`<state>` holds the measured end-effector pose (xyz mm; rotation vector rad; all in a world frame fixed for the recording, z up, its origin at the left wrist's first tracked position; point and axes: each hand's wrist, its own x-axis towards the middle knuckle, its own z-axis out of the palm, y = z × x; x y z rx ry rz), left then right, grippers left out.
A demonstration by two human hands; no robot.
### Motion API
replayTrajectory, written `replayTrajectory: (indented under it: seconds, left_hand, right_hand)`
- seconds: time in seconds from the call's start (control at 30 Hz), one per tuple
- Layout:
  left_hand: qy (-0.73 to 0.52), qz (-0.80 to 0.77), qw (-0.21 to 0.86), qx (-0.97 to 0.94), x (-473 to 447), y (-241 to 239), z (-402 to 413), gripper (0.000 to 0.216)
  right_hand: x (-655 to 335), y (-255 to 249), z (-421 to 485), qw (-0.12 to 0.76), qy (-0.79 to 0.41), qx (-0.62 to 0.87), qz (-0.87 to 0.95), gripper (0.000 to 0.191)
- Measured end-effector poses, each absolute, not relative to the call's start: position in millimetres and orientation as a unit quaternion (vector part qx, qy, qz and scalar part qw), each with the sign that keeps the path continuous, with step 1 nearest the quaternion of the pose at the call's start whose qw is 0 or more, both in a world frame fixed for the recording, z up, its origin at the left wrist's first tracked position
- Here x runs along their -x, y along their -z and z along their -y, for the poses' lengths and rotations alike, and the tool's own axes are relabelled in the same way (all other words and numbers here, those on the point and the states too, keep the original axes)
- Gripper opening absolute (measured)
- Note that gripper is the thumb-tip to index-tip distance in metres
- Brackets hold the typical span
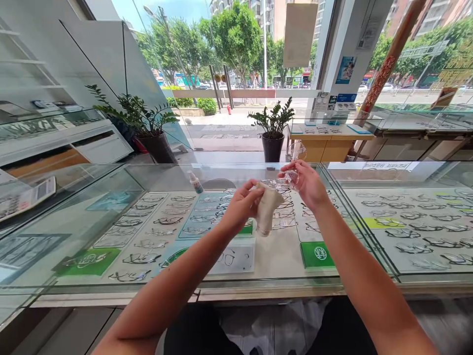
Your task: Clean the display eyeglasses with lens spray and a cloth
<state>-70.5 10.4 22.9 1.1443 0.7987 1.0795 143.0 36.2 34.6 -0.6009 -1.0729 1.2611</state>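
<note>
Above the glass display counter (236, 282), my left hand (242, 204) pinches a beige cloth (270, 209) that hangs down from the fingers. To its right, my right hand (308, 185) has its fingers closed on a pair of clear eyeglasses (291, 177). One lens sits by the fingers and the other rises above the fingertips. The cloth and the eyeglasses are apart, with a small gap between them. A white spray bottle (195, 182) stands upright on the counter, left of my left hand.
Under the glass lie rows of eyeglass frames (168, 220) and green cards (318, 254). A calculator (40, 194) is at the far left. Beyond the counter stand potted plants (273, 145) and a wooden cabinet (327, 148) before large windows.
</note>
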Motion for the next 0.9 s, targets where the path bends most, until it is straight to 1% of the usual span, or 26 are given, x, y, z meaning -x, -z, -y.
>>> replayTrajectory:
  seconds: [0.17,0.27,0.37,0.43,0.53,0.6,0.67,0.77,0.9]
  left_hand:
    - [-0.574,-0.328,0.599,-0.451,80,-29,-26,0.043]
    - [-0.601,-0.336,0.567,-0.451,82,-33,-38,0.046]
    - [-0.611,-0.338,0.541,-0.469,81,-49,-52,0.046]
    - [-0.612,-0.344,0.520,-0.486,78,-67,-61,0.042]
    - [-0.616,-0.350,0.493,-0.504,71,-101,-69,0.030]
    - [-0.627,-0.335,0.493,-0.501,65,-121,-70,0.021]
    - [-0.640,-0.317,0.498,-0.492,61,-133,-66,0.018]
    - [-0.650,-0.298,0.499,-0.490,60,-138,-61,0.021]
    - [-0.663,-0.279,0.497,-0.485,65,-134,-58,0.029]
  right_hand:
    - [-138,-39,-26,0.618,-0.559,0.258,0.488,0.023]
    - [-132,-39,-21,0.601,-0.569,0.251,0.502,0.023]
    - [-129,-44,-22,0.585,-0.575,0.241,0.520,0.024]
    - [-127,-52,-26,0.570,-0.581,0.235,0.532,0.025]
    - [-124,-73,-37,0.548,-0.579,0.219,0.562,0.025]
    - [-121,-90,-43,0.543,-0.572,0.205,0.580,0.025]
    - [-119,-104,-46,0.539,-0.563,0.203,0.593,0.026]
    - [-116,-115,-46,0.530,-0.556,0.212,0.604,0.027]
    - [-110,-115,-42,0.520,-0.563,0.224,0.602,0.027]
